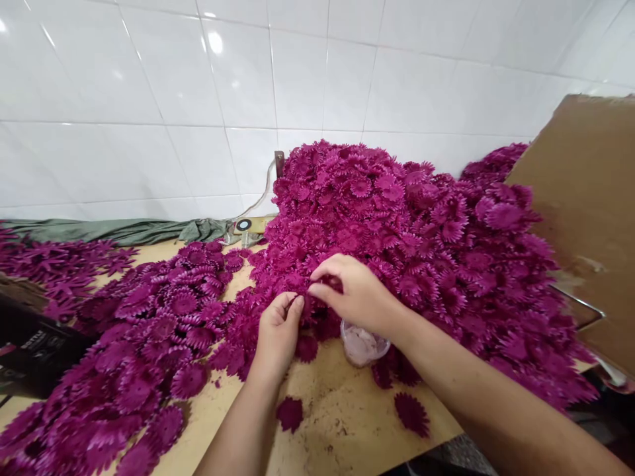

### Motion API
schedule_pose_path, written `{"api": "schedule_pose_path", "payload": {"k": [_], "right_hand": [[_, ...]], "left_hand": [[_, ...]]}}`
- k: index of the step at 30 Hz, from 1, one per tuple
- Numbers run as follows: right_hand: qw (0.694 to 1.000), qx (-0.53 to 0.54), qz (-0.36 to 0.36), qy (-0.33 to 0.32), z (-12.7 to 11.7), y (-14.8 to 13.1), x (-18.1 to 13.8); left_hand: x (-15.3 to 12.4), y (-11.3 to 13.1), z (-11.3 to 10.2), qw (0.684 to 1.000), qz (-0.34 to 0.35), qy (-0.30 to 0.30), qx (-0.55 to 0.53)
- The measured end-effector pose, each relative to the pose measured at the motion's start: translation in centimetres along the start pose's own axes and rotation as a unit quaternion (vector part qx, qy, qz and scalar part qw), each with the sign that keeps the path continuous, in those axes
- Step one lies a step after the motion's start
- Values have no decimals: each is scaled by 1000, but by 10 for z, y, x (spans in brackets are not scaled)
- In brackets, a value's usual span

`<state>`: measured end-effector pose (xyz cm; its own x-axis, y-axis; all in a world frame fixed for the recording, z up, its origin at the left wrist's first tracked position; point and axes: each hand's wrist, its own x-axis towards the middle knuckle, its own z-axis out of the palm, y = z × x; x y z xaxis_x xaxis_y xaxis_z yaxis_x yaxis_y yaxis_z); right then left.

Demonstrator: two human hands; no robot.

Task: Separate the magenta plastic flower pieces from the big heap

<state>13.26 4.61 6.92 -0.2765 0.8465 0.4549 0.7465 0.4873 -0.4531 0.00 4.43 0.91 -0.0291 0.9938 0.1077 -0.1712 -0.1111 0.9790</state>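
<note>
A tall heap of magenta artificial flower pieces (411, 218) with fringed round edges rises in front of my hands. My left hand (278, 327) is closed, thumb pressed against the bent forefinger; whatever it pinches blends into the magenta behind. Just right of it, my right hand (354, 291) curls thumb and forefinger nearly together, their tips close to the left thumb. Anything between those tips is too small to make out. Under my right wrist stands a small clear tub (364, 345) of whitish stuff. A loose flower piece (290, 414) lies below my left hand.
A second pile of flower pieces (143, 357) spreads at left, beside a black box (40, 350). Cardboard (585, 225) stands upright at right. Green cloth (109, 230) and a yellow device (252, 225) with a cable lie by the tiled wall (317, 73).
</note>
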Motion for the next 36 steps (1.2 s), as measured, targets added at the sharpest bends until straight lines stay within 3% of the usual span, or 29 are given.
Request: {"api": "schedule_pose_path", "payload": {"k": [4,10,15,23,36], "right_hand": [[998,10,28,-55,14,-10,-4],[997,33,57,-38,19,-7,-1],[976,152,116,-105,25,-7,0],[972,178,153,-32,22,-5,7],[960,197,198,-10,30,-1,29]], "left_hand": [[2,-3,-2,1000,-10,-2,5],[2,-6,-3,999,-46,-9,-6],[4,-8,-6,999,-54,2,-7],[3,-7,-4,1000,-12,-17,15],[11,-2,6,997,35,63,-15]]}}
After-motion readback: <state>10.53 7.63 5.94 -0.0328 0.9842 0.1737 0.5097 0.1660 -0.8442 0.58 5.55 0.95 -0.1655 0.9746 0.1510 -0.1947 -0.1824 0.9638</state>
